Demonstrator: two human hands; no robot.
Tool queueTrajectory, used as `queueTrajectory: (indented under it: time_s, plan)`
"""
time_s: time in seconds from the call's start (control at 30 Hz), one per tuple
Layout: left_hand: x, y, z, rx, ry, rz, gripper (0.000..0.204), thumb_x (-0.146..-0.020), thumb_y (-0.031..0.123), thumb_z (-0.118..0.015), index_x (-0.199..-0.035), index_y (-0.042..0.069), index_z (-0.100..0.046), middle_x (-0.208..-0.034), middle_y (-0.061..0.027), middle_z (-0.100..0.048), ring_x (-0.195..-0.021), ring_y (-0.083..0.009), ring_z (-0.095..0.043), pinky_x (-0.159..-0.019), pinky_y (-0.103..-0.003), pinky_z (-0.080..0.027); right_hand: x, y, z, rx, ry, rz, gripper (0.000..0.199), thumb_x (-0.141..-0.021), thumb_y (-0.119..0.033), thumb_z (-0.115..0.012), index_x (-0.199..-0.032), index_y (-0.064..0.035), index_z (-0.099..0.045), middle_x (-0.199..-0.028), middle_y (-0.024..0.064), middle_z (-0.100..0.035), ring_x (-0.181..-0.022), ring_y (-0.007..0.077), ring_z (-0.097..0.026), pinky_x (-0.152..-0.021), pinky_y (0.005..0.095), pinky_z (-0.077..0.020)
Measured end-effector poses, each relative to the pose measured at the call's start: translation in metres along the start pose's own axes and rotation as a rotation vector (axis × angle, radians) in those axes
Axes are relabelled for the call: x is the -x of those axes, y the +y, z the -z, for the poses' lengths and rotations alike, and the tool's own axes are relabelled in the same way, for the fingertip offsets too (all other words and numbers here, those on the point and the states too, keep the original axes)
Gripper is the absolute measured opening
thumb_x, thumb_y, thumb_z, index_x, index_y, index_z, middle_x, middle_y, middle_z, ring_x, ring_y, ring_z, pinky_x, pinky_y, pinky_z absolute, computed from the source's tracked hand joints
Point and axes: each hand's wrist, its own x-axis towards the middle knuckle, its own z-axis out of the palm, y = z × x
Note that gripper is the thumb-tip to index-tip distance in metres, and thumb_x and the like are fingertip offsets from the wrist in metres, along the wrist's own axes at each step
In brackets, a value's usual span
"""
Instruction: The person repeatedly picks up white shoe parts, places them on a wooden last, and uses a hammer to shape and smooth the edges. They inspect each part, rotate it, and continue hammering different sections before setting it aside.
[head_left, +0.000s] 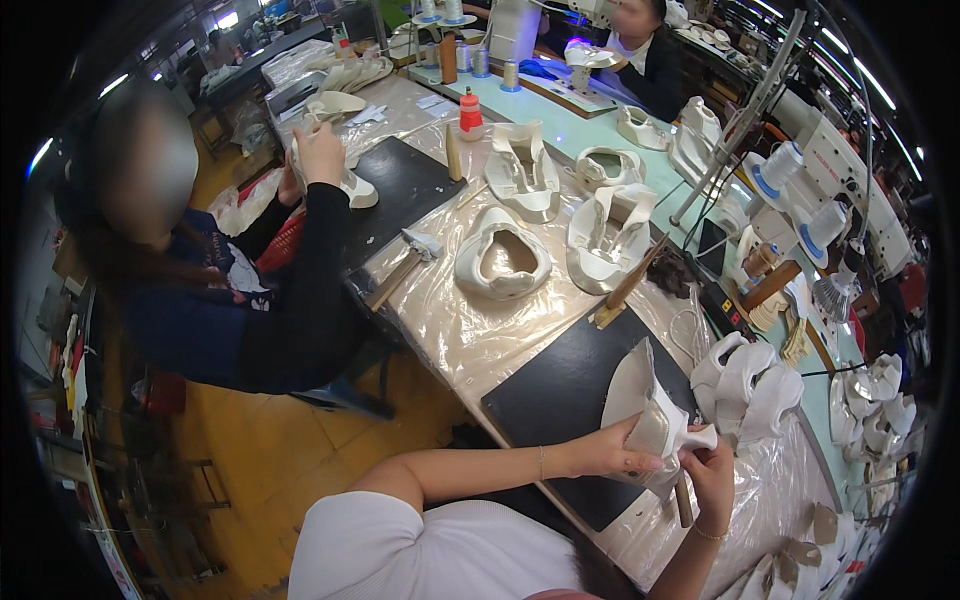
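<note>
A white shoe upper (636,392) is held between my two hands above a black mat (545,385). My left hand (618,452) grips its near left side, thumb on the outside. My right hand (710,478) pinches a narrow flap of the upper at its right. Beneath the right hand a wooden handle (684,502) shows; whether the hand touches it I cannot tell. Beyond the upper, a pointed wooden stick (628,285) stands at the mat's far edge. Several finished-looking white uppers (748,388) are bunched just right of the mat.
More uppers (503,262) stand on the plastic-covered table (440,345). A hammer (408,262) lies at its left edge, near a red-capped bottle (470,115). At left, a co-worker (290,300) handles another upper over a second black mat (400,185). Thread cones (780,165) and a sewing machine (845,175) stand right.
</note>
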Motion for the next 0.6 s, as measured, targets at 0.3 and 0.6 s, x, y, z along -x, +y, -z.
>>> queueTrajectory:
  time_s: [0.3,0.6]
  plan:
    - [-0.001,0.002,0.000,-0.150,0.081,-0.082,0.077,-0.082,0.031,-0.080,-0.139,0.000,-0.038,-0.123,-0.0098,-0.057,-0.111,-0.0163,-0.056,-0.091,-0.031,-0.051,-0.006,0.023,-0.016,-0.168,0.230,0.126,0.029,-0.091,-0.014,-0.070,-0.114,0.0006,-0.062,-0.104,0.0033,-0.067,-0.094,0.0107,-0.060,-0.085,0.0268,-0.0454]
    - [-0.003,-0.004,-0.004,0.168,0.052,-0.016,0.066,-0.086,0.021,-0.077,-0.136,0.002,-0.040,-0.120,-0.0080,-0.056,-0.109,-0.0148,-0.056,-0.088,-0.031,-0.052,-0.011,0.005,-0.027,-0.065,0.204,0.163,0.023,-0.091,-0.013,-0.070,-0.110,0.0000,-0.067,-0.100,0.0029,-0.069,-0.089,0.0093,-0.060,-0.082,0.0258,-0.0459]
